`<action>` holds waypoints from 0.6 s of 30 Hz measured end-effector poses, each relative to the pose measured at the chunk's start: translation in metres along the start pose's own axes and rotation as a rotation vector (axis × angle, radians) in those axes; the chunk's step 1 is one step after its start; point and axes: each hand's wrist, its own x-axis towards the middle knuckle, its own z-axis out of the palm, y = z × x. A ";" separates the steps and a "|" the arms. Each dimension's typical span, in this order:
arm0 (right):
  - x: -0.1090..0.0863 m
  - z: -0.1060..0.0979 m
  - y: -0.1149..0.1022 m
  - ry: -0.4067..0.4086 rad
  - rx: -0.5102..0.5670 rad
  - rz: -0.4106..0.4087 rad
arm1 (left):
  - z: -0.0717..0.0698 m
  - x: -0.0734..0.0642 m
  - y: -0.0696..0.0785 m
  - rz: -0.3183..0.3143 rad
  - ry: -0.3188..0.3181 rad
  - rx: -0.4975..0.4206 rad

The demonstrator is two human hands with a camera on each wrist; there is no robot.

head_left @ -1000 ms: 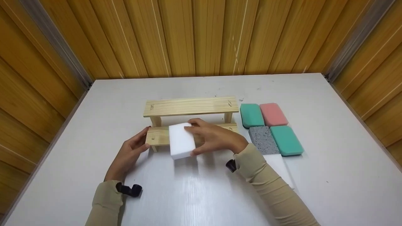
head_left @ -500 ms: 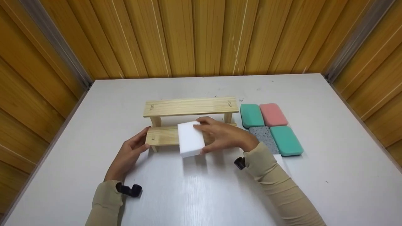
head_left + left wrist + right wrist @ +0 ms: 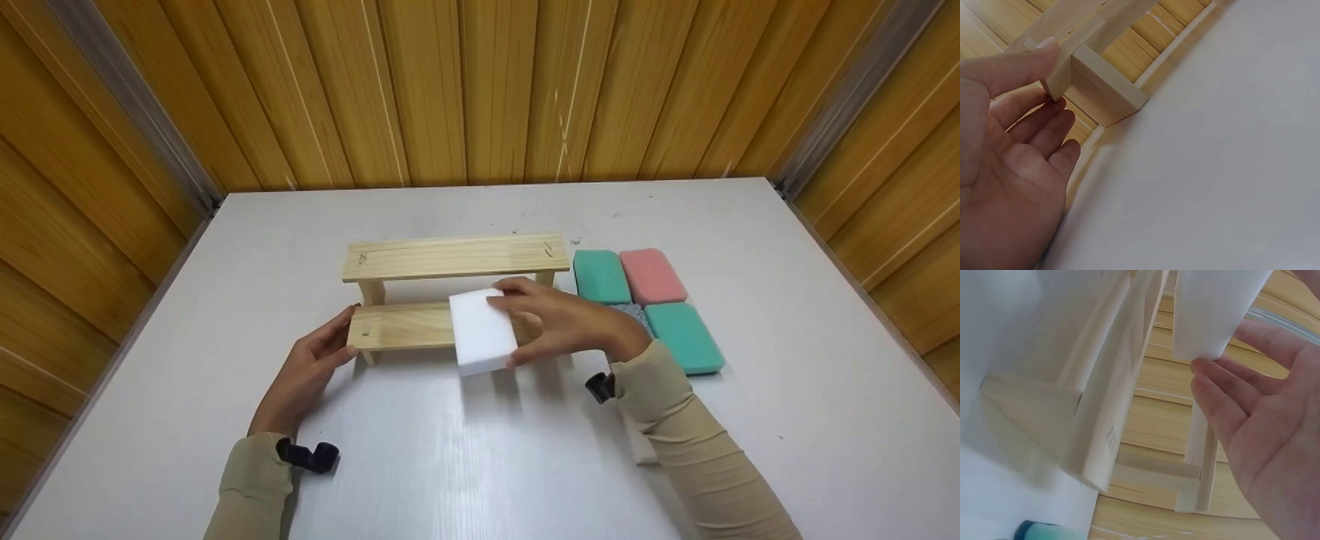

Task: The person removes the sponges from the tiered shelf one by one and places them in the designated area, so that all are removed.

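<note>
My right hand (image 3: 562, 326) grips a white sponge block (image 3: 481, 334) by its right side, with the thumb at the near corner and the fingers at the far one. The block hangs tilted over the right half of the lower board (image 3: 401, 327) of a two-step wooden rack, covering part of it. In the right wrist view, fingertips press the edge of the white block (image 3: 1213, 312) above the rack. My left hand (image 3: 311, 367) pinches the left end of the lower board. The left wrist view has its thumb (image 3: 1033, 64) on the board's end and fingers curled beneath.
Behind stands the rack's higher board (image 3: 450, 257). Right of the rack lie a teal sponge (image 3: 602, 276), a pink one (image 3: 652, 274), another teal one (image 3: 684, 337) and a grey speckled block (image 3: 637, 313), partly hidden. A pale block (image 3: 641, 448) peeks from under the right sleeve.
My right hand has carried the white sponge block rightward along the lower board, uncovering more of its left part. The left hand has stayed at the board's end.
</note>
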 end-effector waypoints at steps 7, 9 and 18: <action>-0.014 -0.006 0.002 0.024 0.002 0.013 | 0.000 0.001 -0.002 0.007 -0.007 -0.013; -0.018 -0.008 0.002 0.033 0.001 0.007 | 0.000 0.001 -0.002 0.008 -0.005 -0.020; -0.038 -0.015 0.009 0.071 -0.048 -0.031 | -0.001 0.000 -0.001 0.011 -0.005 -0.006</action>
